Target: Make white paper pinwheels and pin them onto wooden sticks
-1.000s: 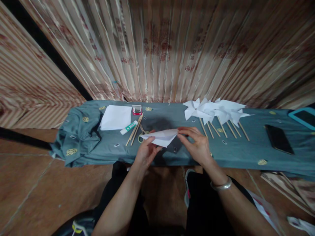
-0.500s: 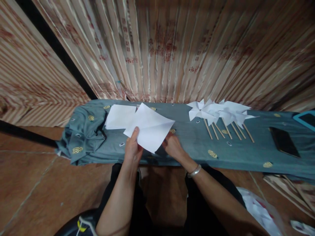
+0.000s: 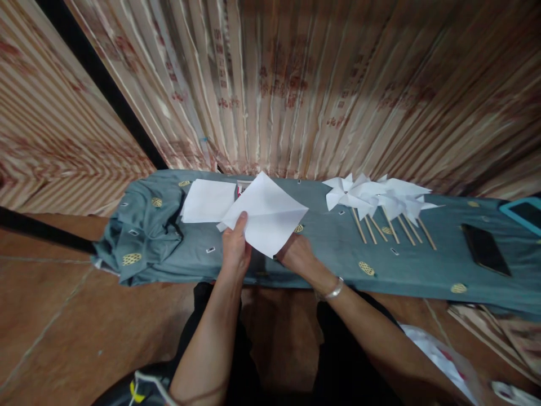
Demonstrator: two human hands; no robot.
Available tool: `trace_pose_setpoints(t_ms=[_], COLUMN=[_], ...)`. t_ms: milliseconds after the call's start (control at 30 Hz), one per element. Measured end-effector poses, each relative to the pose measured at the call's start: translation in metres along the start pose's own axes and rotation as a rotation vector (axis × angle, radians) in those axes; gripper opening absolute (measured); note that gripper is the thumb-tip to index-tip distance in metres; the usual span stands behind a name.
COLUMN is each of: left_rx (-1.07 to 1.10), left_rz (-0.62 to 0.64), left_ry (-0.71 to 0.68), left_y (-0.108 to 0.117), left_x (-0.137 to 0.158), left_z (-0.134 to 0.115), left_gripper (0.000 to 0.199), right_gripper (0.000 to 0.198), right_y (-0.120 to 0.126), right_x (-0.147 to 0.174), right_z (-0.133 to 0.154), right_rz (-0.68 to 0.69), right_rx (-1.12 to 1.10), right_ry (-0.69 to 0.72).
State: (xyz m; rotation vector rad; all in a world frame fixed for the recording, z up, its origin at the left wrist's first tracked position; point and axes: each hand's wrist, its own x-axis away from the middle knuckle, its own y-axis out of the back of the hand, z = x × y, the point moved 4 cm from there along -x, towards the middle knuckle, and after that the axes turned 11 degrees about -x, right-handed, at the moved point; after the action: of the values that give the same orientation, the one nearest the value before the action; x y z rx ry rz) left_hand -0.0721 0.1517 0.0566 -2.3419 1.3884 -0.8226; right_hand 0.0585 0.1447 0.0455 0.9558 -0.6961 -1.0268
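A white square sheet of paper with a faint crease is held up cornerwise above the cloth. My left hand grips its left edge, thumb on top and fingers underneath. Close by the sheet's lower right edge is my right hand; its fingertips go behind the paper and are hidden. A stack of white paper lies just left of the held sheet. Partly covered by the sheet, a small red and white item shows between it and the stack.
Several white paper pinwheels on wooden sticks lie in an overlapping row on the right. Beyond them are a dark phone and a blue-edged device. A green-grey cloth covers the narrow bench, with a pleated curtain behind.
The sheet has turned a little and shifted right, its top corner now higher. My left hand moved right with it, while my right hand's fingers went further behind the paper.
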Motion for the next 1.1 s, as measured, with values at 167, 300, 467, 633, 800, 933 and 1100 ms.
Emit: trace_pose_setpoints(t_ms=[167,300,467,633,800,933,1100], left_rx=[0.002,0.003,-0.002,-0.024,-0.048,-0.062,-0.068], left_rz=[0.054,0.12,0.15,0.14,0.118,0.084,0.044], left_ry=[-0.01,-0.033,-0.029,0.006,-0.012,-0.038,-0.055], left_y=[-0.019,-0.035,-0.048,-0.056,-0.056,-0.052,-0.047], left_x=[0.0,-0.001,-0.01,-0.024,-0.034,-0.039,-0.045], left_z=[0.012,0.026,0.041,0.049,0.048,0.04,0.032], left_gripper=[0.008,0.01,0.013,0.021,0.019,0.017,0.013], right_gripper=[0.027,0.036,0.032,0.045,0.04,0.045,0.043], right_y=[0.019,0.028,0.036,0.034,0.018,0.007,-0.002], right_x=[0.059,0.082,0.08,0.062,0.052,0.06,0.064], right_z=[-0.033,-0.05,-0.062,-0.084,-0.114,-0.122,-0.109], right_rz=[0.082,0.173,0.169,0.031,0.05,0.035,0.003], right_rx=[0.134,0.208,0.034,-0.295,-1.072,-1.71,-1.879], right_ry=[-0.148,-0.239,-0.26,-0.248,-0.388,-0.524,-0.526])
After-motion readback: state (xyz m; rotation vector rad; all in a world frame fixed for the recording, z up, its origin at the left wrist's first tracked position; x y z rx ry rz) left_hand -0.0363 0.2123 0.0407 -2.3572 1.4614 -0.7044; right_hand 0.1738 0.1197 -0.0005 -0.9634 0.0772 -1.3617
